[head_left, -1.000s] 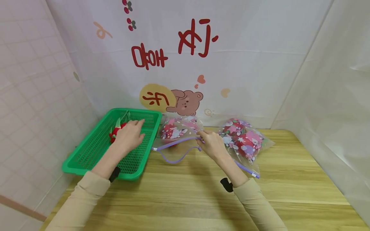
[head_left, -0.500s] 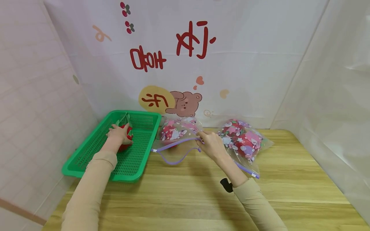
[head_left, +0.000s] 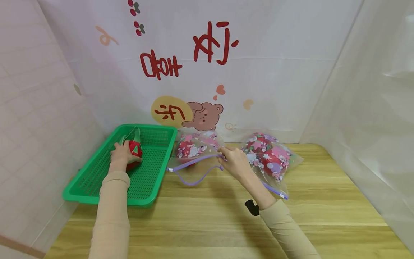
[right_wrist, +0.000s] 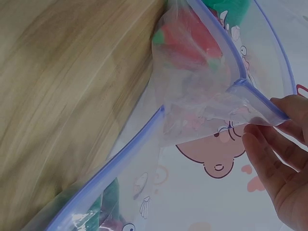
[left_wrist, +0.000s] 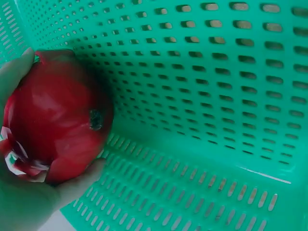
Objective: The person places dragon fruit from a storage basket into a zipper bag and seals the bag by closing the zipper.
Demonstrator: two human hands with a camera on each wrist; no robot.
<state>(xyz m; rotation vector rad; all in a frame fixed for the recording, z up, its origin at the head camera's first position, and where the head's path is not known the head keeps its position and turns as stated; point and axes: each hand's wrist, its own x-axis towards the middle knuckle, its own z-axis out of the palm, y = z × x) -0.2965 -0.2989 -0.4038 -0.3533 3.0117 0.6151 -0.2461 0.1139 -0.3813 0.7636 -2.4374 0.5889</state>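
Observation:
In the green basket [head_left: 158,185], my left hand [head_left: 120,157] grips a red dragon fruit [head_left: 135,148] with green scale tips. The left wrist view shows thumb and fingers curved round the fruit [left_wrist: 62,113], close to the perforated basket wall. My right hand [head_left: 237,162] pinches the purple zip edge of a clear printed zip bag [head_left: 194,145]. That bag's mouth gapes toward me, with red and green contents [right_wrist: 192,41] inside. Pinched between thumb and fingers, the zip corner [right_wrist: 269,108] shows in the right wrist view.
A second printed zip bag [head_left: 268,156], filled with red things, lies to the right, under my right forearm in the head view. A white printed sheet [head_left: 258,82] rises behind the wooden table [head_left: 207,223]. The white side wall [head_left: 38,144] stands left of the basket.
My left hand has come down into the basket and taken hold of the dragon fruit, shifting slightly left with it. The right hand keeps its pinch on the bag edge.

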